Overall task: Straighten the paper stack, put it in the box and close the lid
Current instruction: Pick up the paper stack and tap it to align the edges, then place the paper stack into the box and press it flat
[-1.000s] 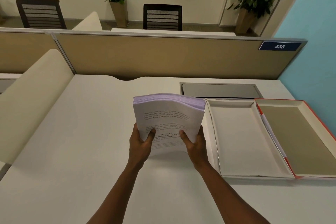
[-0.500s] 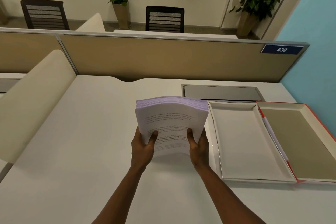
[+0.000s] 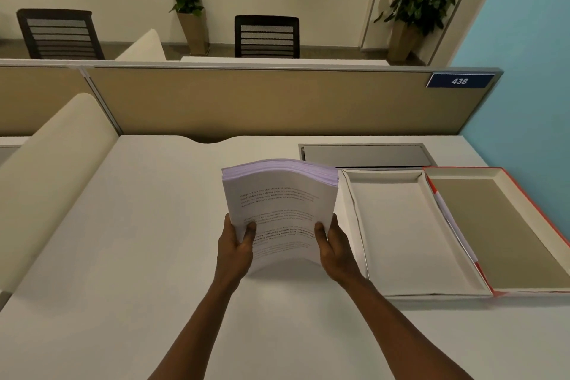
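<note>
A thick stack of printed white paper (image 3: 279,200) stands on its lower edge on the white desk (image 3: 138,256), tilted back and bowed. My left hand (image 3: 236,251) grips its lower left side, thumb on the front page. My right hand (image 3: 334,250) grips its lower right side the same way. Just right of the stack lies the open box: a shallow white tray (image 3: 354,210), with nothing in it. Its red-edged lid (image 3: 505,225) lies open flat beside it, brown inside facing up.
A grey cable hatch (image 3: 365,156) is set in the desk behind the tray. A tan partition (image 3: 262,102) with a blue "438" plate (image 3: 459,81) closes the back. A cream divider (image 3: 52,163) borders the left, a blue wall (image 3: 530,102) the right.
The stack has risen slightly and bows more between my hands; my grip is unchanged. The box and lid have not moved.
</note>
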Available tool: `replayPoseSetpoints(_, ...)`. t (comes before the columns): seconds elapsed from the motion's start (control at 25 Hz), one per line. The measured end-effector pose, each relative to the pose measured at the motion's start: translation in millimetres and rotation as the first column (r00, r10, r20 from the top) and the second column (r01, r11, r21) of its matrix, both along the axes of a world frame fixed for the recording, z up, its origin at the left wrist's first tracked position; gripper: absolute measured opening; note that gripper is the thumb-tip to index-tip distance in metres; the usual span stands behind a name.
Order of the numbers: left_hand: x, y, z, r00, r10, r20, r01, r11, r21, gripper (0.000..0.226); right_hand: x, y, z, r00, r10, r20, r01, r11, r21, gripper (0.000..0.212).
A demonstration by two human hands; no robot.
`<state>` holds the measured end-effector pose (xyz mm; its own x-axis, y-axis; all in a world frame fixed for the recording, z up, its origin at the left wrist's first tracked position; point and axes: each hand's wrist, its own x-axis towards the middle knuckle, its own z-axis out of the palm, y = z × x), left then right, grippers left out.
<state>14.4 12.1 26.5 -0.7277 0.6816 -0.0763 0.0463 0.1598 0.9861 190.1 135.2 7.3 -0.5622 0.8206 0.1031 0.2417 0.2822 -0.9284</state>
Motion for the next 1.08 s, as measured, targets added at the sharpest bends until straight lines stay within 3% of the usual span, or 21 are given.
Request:
replayPoseSetpoints(0.12,-10,7,9,0.999,-0.037,-0.037,0.035,0.998,-0.055,0.027,-2,19,6,0.994,-0.005,0.111,-0.012,0.988,0.153,0.03)
replayPoseSetpoints(0.36,-8,24,29,0.996,-0.044,-0.071,0.038,0.995,-0.091,0.018,-4,33,26,0.994,-0.05,0.1,0.036,0.989,0.14,0.033)
replayPoseSetpoints(0.56,1,52,73,0.999,-0.047,-0.011,0.045,0.994,-0.1,0.021,16,53,58,0.991,-0.13,0.016,0.13,0.991,-0.007,0.03)
replayPoseSetpoints(0.72,18,96,101,0.976,-0.122,0.182,0.151,0.976,-0.157,0.034,54,82,87,0.975,-0.219,-0.023,0.211,0.959,-0.191,0.029)
replayPoseSetpoints(0.84,45,135,102,0.937,-0.171,0.304,0.23,0.959,-0.168,0.04,90,109,100,0.963,-0.268,0.018,0.26,0.911,-0.319,0.035)
replayPoseSetpoints(1.08,120,201,75,0.897,-0.249,0.365,0.332,0.926,-0.183,0.038,158,168,85,0.948,-0.277,0.156,0.317,0.855,-0.411,0.033)
